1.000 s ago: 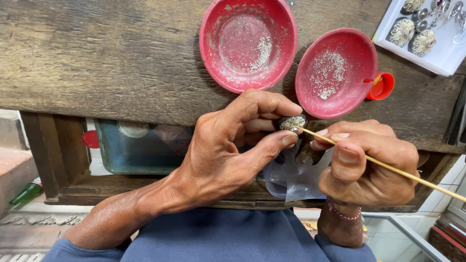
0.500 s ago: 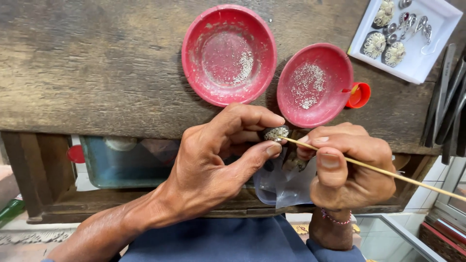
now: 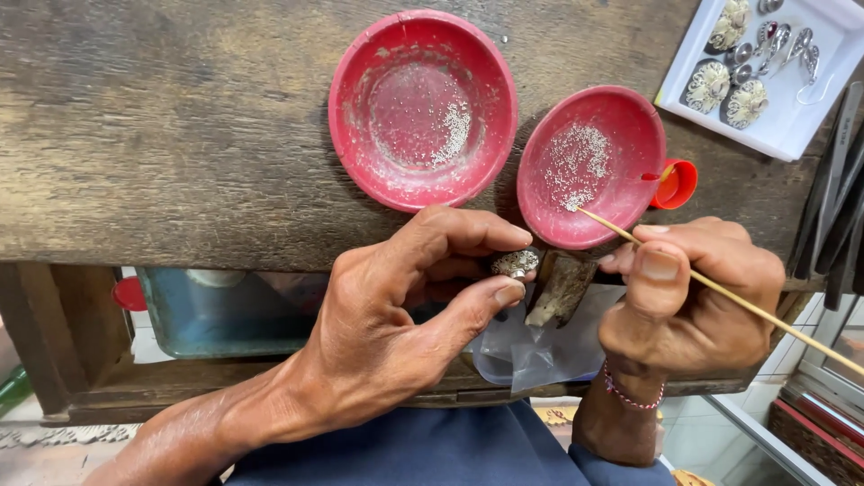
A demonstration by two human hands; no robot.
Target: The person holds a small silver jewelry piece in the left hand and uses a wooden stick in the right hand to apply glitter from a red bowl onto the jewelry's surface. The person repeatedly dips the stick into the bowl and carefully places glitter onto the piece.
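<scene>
At frame centre the left hand [image 3: 396, 324] pinches a small silver ornament [image 3: 515, 263] between thumb and fingers, while at right the right hand [image 3: 688, 301] grips a thin wooden stick [image 3: 765, 315], tip in the smaller red dish [image 3: 594, 162] of tiny beads.

Left hand [image 3: 396, 315]: we see it bare, no ring, forearm uncovered.
Right hand [image 3: 688, 297]: bare; short nails.
Right wrist: we note a thin red-and-white beaded bracelet [image 3: 633, 396].
Lap: blue cloth [image 3: 423, 450].
</scene>
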